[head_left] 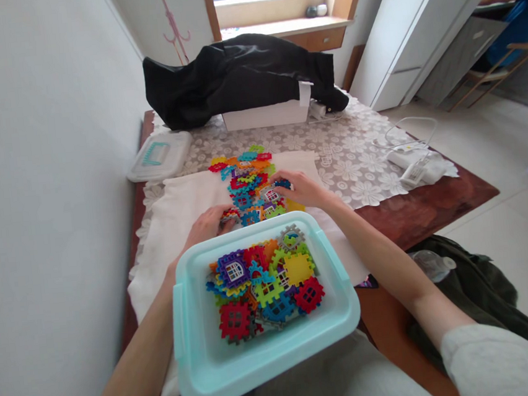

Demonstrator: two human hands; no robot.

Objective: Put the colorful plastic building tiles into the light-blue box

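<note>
1. The loose tiles (246,184) lie heaped on a white cloth (184,199) on the table (433,206), at 12 o'clock from the teal bin (199,353), which holds more of them.
2. They look like thin, stiff plastic squares with toothed edges: probably light, not fragile, and apt to snag on one another in the heap.
3. A pinch across the flat faces, or on two opposite edges, looks like the surest hold; the teeth should stop slipping.
4. The right hand (301,188) is at the heap's 4 o'clock edge. Its fingers (290,177) are nearly closed in a pinch around a blue tile (283,184).
5. The left hand (208,223) is at the heap's 7 o'clock edge, palm down. Its fingers (222,213) curl onto a red and orange piece there; I cannot tell whether they grip it or only touch it.
</note>
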